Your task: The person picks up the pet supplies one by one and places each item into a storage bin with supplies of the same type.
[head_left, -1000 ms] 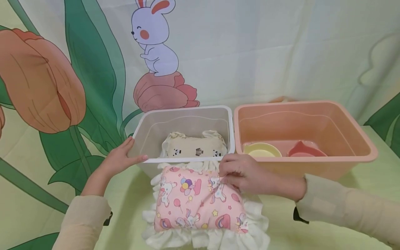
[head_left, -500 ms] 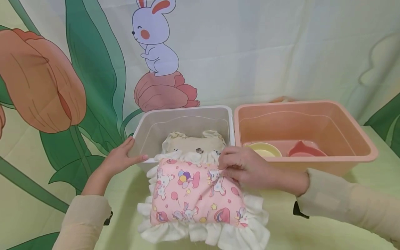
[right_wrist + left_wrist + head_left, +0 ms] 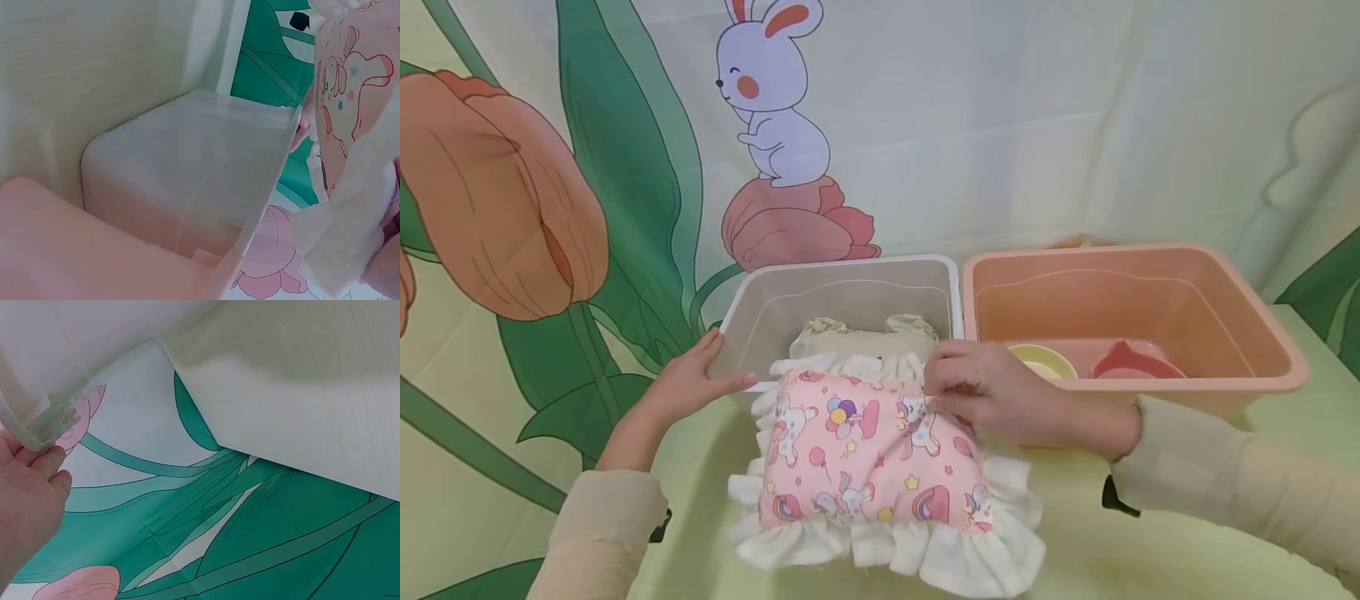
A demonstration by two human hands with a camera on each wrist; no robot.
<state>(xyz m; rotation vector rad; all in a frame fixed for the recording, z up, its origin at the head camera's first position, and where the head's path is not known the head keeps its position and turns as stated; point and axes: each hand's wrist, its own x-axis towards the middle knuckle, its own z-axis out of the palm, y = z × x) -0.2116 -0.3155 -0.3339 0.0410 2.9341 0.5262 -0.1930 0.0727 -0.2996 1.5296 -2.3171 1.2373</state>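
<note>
My right hand point(image 3: 985, 387) pinches the upper right part of a small pink pillow point(image 3: 872, 458) printed with unicorns, balloons and rainbows, edged in white ruffles. The pillow hangs tilted, its top ruffle overlapping the front rim of a light grey bin point(image 3: 842, 279). Behind it, inside that bin, lies a cream pillow point(image 3: 868, 340) with ruffled corners, partly covered. My left hand point(image 3: 688, 379) holds the bin's front left corner, thumb along the front rim; in the left wrist view its fingers point(image 3: 50, 462) reach under the rim.
A peach-coloured bin point(image 3: 1150, 258) stands right beside the grey one. Inside it are a pale yellow dish point(image 3: 1045, 361) and a red dish point(image 3: 1131, 362). Both bins stand on a pale green table point(image 3: 1120, 525), with a printed rabbit-and-tulip cloth point(image 3: 1000, 125) behind.
The pink pillow has risen and moved toward the grey bin with my right hand, now covering more of the rim and the cream pillow. My left hand has stayed at the corner.
</note>
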